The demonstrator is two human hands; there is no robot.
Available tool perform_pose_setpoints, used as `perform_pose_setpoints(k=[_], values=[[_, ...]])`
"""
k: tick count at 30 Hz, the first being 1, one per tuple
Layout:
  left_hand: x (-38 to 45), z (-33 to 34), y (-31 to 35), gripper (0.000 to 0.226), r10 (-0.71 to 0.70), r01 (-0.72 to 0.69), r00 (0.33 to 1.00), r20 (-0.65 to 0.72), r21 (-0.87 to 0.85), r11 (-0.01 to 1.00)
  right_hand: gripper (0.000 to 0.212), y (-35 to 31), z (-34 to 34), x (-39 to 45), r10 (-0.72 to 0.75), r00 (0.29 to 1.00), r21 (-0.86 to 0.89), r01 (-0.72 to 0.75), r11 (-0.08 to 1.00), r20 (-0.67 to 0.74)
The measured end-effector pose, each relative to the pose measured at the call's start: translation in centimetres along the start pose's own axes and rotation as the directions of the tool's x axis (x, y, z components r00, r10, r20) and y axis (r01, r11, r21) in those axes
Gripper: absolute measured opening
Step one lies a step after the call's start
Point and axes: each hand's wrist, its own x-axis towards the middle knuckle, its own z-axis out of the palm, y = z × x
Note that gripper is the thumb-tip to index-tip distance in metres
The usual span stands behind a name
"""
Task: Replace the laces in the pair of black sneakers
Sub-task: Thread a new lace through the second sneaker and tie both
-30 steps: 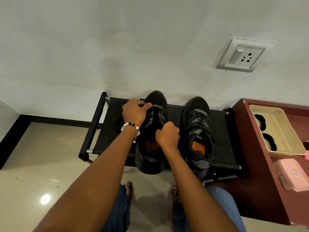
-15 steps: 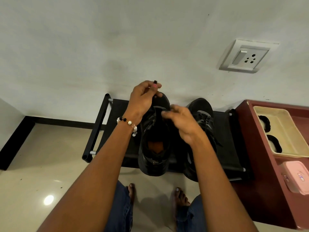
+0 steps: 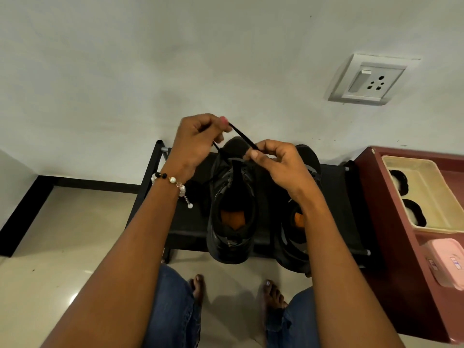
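Two black sneakers stand side by side on a low black rack (image 3: 183,222), toes toward the wall. The left sneaker (image 3: 232,209) shows an orange insole; the right sneaker (image 3: 293,237) is partly hidden by my right forearm. A black lace (image 3: 242,134) runs taut from the left sneaker's front eyelets up through my left hand (image 3: 198,141), then across to my right hand (image 3: 278,162). Both hands pinch this lace above the left sneaker's toe. A beaded bracelet sits on my left wrist.
A dark red cabinet (image 3: 391,247) stands right of the rack, holding a cream tray (image 3: 426,194) and a pink box (image 3: 449,262). A wall socket (image 3: 371,80) is mounted above. My bare feet and jeans-clad knees are on the shiny tiled floor (image 3: 62,247) below the rack.
Both hands rose from the left sneaker's eyelets to above its toe, drawing the black lace up and out until it stretches taut between them.
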Motion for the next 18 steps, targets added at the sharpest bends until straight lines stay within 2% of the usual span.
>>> perform_pose_setpoints(k=[2,4,6,7,8,9,10,12,14,16,18], values=[[0.6,-0.4,-1.1,0.023,-0.104,0.083,0.970,-0.220,-0.102,0.991,0.015,0.0,-1.0,-0.4,0.020,1.000,0.063,-0.019,0.998,-0.018],[1.0,-0.8,-2.4,0.024,-0.212,0.156,0.891,-0.400,-0.169,0.973,0.017,-0.1,-1.8,-0.5,0.031,0.996,0.092,-0.023,0.996,-0.086],[1.0,-1.0,-4.0,0.022,-0.233,0.248,0.838,-0.493,-0.036,0.968,0.019,-0.1,-2.4,-0.6,0.037,0.987,0.118,-0.019,0.993,-0.157],[1.0,-1.1,-4.6,0.016,-0.189,0.277,0.853,-0.486,0.117,0.954,0.020,-0.3,-2.5,-0.6,0.043,0.982,0.140,-0.017,0.990,-0.186],[0.9,-1.1,-4.8,0.013,-0.119,0.259,0.894,-0.432,0.282,0.924,0.020,-0.4,-2.5,-0.5,0.047,0.978,0.153,-0.016,0.988,-0.205],[0.9,-1.0,-4.9,0.020,-0.049,0.186,0.945,-0.323,0.409,0.893,0.020,-0.7,-2.2,-0.4,0.048,0.976,0.145,-0.017,0.989,-0.212],[1.0,-0.8,-4.6,0.032,0.012,0.068,0.986,-0.169,0.460,0.885,0.020,-1.0,-1.7,-0.3,0.043,0.977,0.116,-0.019,0.993,-0.209],[0.7,0.2,-3.1,0.044,0.070,-0.121,0.987,0.143,0.387,0.914,0.019,-1.5,-0.5,0.0,0.019,0.983,0.071,-0.006,0.997,-0.185],[0.5,1.3,-2.6,0.035,0.060,-0.181,0.947,0.317,0.369,0.912,0.017,-1.9,0.4,0.2,0.007,0.988,0.074,0.005,0.997,-0.153],[0.5,1.6,-3.1,0.021,0.036,-0.173,0.954,0.298,0.448,0.877,0.017,-1.7,0.4,0.4,0.019,0.988,0.058,-0.010,0.998,-0.155],[0.8,1.1,-3.7,0.014,0.039,-0.098,0.988,0.152,0.396,0.913,0.020,-1.1,-0.2,0.5,0.064,0.979,0.038,-0.058,0.998,-0.193]])
